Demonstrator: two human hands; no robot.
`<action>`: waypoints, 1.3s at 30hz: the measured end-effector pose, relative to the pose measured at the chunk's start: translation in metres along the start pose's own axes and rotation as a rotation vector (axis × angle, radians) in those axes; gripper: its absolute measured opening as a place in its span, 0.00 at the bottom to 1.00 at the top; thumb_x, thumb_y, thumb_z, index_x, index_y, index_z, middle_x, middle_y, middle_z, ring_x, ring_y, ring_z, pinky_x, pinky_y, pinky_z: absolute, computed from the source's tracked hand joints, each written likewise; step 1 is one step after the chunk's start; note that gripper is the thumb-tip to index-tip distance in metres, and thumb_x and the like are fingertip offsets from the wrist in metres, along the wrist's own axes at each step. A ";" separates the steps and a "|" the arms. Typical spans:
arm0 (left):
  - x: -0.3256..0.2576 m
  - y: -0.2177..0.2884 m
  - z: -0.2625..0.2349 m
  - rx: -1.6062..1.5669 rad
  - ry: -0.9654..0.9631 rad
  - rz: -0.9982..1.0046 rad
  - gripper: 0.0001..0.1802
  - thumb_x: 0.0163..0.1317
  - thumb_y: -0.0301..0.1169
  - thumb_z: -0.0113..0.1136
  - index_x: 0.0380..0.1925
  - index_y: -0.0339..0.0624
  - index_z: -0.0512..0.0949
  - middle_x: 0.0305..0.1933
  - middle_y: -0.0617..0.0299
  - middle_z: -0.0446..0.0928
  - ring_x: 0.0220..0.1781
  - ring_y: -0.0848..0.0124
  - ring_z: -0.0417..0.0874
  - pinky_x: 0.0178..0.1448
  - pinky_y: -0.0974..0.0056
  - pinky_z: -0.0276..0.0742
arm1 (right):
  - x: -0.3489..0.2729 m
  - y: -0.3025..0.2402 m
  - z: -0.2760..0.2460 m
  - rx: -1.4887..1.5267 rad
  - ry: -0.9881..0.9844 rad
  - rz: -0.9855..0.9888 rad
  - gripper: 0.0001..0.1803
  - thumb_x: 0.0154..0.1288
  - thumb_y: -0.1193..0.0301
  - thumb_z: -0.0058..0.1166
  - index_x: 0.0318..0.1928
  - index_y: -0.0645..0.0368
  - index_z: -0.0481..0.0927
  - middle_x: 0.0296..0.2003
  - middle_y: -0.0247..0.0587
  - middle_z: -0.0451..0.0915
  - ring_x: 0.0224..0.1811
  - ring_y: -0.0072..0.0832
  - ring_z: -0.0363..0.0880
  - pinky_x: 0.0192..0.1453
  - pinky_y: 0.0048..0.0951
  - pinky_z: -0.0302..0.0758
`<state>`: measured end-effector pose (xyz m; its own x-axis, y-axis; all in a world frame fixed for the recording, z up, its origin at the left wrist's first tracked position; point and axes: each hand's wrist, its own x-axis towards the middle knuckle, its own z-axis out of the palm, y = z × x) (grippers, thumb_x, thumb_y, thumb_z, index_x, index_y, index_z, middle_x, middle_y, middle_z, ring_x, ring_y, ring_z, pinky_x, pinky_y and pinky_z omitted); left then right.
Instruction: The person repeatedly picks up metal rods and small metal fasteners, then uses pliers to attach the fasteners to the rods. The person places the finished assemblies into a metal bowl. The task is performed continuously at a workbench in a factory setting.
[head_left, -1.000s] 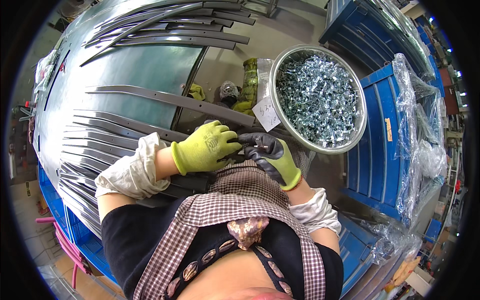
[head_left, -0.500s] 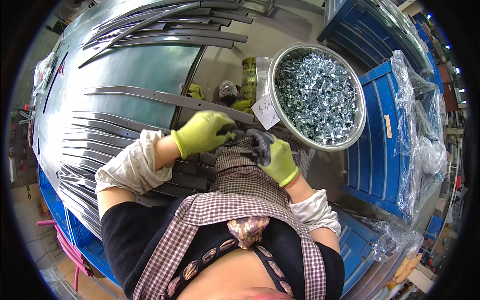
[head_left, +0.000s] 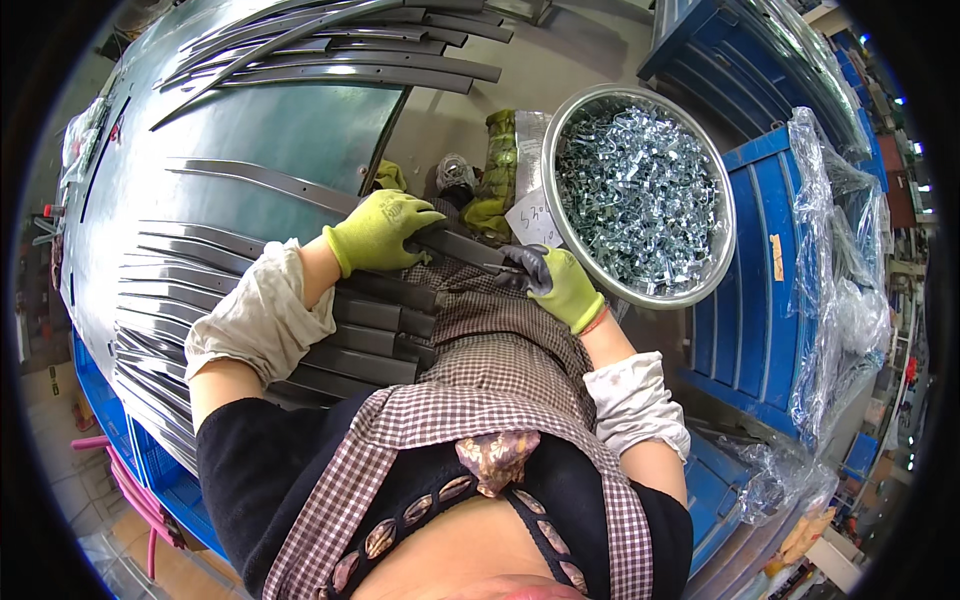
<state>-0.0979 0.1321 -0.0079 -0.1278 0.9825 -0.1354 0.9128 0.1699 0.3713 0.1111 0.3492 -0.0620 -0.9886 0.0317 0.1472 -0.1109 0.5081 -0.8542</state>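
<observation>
A long dark strip [head_left: 460, 246] with small holes reaches from the green table out over my lap. My left hand [head_left: 383, 232], in a yellow-green glove with dark fingertips, is closed round it, thumb underneath and fingers over the top. At the strip's right end, my right hand [head_left: 562, 284] has its dark-coated fingers pinched together against the tip. Whether a small piece is between those fingers is hard to make out. Just beyond the right hand stands a round metal basin [head_left: 728, 240] heaped with small shiny metal clips [head_left: 640, 195].
Several similar strips [head_left: 200, 290] lie overlapping by my left arm, their ends jutting past the table edge. Another group [head_left: 350, 75] lies at the table's far end. The green table [head_left: 270, 130] fills the left. Blue metal crates [head_left: 755, 280] with clear plastic film [head_left: 845, 300] stand right.
My left hand has moved left and up and taken hold of the strip. My right hand has shifted slightly right and up, to the strip's end. The two hands are farther apart.
</observation>
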 end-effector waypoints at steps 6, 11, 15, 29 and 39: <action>0.001 0.000 -0.003 -0.004 0.025 0.002 0.33 0.40 0.37 0.73 0.51 0.41 0.79 0.48 0.54 0.81 0.51 0.54 0.80 0.58 0.53 0.75 | 0.007 0.022 0.008 0.211 0.131 -0.050 0.11 0.57 0.77 0.63 0.42 0.63 0.84 0.27 0.44 0.82 0.30 0.41 0.82 0.39 0.33 0.77; 0.001 0.000 -0.003 0.004 0.019 -0.047 0.33 0.41 0.37 0.73 0.52 0.42 0.79 0.48 0.54 0.81 0.51 0.54 0.80 0.59 0.54 0.74 | -0.002 0.008 0.008 -0.115 0.081 0.309 0.11 0.60 0.69 0.64 0.41 0.61 0.83 0.35 0.48 0.85 0.36 0.39 0.84 0.42 0.34 0.77; 0.004 0.003 -0.008 -0.022 0.040 -0.096 0.33 0.42 0.38 0.73 0.53 0.42 0.79 0.49 0.55 0.80 0.52 0.55 0.80 0.60 0.54 0.74 | -0.028 -0.010 -0.009 -0.199 0.151 0.220 0.16 0.55 0.80 0.59 0.46 0.60 0.82 0.39 0.45 0.85 0.41 0.40 0.85 0.47 0.35 0.79; 0.002 0.002 -0.005 -0.039 0.067 -0.046 0.31 0.44 0.37 0.73 0.52 0.41 0.79 0.48 0.55 0.80 0.51 0.54 0.80 0.58 0.53 0.74 | -0.031 -0.009 -0.009 -0.123 0.090 0.116 0.19 0.51 0.82 0.55 0.46 0.58 0.82 0.38 0.41 0.85 0.39 0.39 0.84 0.43 0.33 0.79; 0.001 0.000 -0.002 -0.014 0.069 -0.065 0.30 0.44 0.37 0.72 0.51 0.42 0.80 0.46 0.54 0.81 0.49 0.54 0.81 0.56 0.53 0.76 | 0.000 -0.035 0.001 -0.687 0.000 -0.016 0.11 0.53 0.78 0.55 0.39 0.57 0.82 0.30 0.43 0.82 0.32 0.40 0.83 0.36 0.37 0.78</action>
<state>-0.0989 0.1332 -0.0059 -0.2135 0.9722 -0.0966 0.8962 0.2342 0.3767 0.1144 0.3307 -0.0325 -0.9874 0.0193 0.1570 -0.0360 0.9392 -0.3415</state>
